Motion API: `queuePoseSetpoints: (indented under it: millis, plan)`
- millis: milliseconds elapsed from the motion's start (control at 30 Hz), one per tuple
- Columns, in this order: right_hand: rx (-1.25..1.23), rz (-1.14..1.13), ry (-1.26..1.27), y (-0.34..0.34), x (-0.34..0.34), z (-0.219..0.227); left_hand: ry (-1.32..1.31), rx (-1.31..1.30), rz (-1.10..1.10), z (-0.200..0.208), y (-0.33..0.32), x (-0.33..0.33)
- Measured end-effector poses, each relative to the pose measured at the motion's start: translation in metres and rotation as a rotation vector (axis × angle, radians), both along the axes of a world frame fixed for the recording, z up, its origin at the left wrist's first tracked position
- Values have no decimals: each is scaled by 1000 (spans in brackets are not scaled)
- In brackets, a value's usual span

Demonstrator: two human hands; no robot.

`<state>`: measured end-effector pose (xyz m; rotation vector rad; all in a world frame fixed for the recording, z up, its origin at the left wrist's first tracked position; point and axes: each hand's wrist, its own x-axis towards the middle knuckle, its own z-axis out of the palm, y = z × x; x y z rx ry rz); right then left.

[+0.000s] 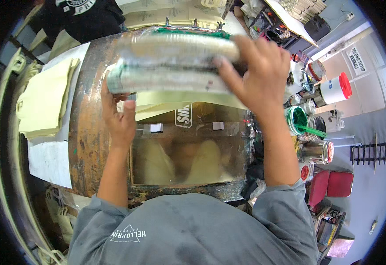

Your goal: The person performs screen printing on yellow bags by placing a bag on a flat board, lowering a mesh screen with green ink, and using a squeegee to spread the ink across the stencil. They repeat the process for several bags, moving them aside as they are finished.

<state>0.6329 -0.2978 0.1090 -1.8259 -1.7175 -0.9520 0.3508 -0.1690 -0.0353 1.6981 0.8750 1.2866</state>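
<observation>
A screen-printing frame (171, 81), tilted up and blurred by motion, stands across the far part of the worktable. My right hand (259, 75) is closed on its right end, thumb on the near side. Below the frame's left corner, my left hand (119, 115) is closed, with pale cloth between its thumb and fingers. Beneath the frame lies a pale yellow fabric bag (157, 106), its far part hidden. Nearer me, a glossy see-through panel (184, 161) in the tabletop carries two small white pads (157, 127) and a white printed label (183, 115).
A stack of pale yellow bags (47, 99) lies on white sheets at the left. On the right stand a tub of green ink (296, 120) with a green spatula (313, 131), a red-lidded white container (334, 89) and several jars. A red chair (329, 184) is lower right.
</observation>
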Motion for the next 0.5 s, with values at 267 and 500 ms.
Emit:
queuePoseSetpoints:
  millis: [267,500]
  plan:
    - [31,-30,51,38,20,53,948,119,292,-103,9,4]
    - [-19,-67,188,55,23,79,426,-142,6,-47,77,14]
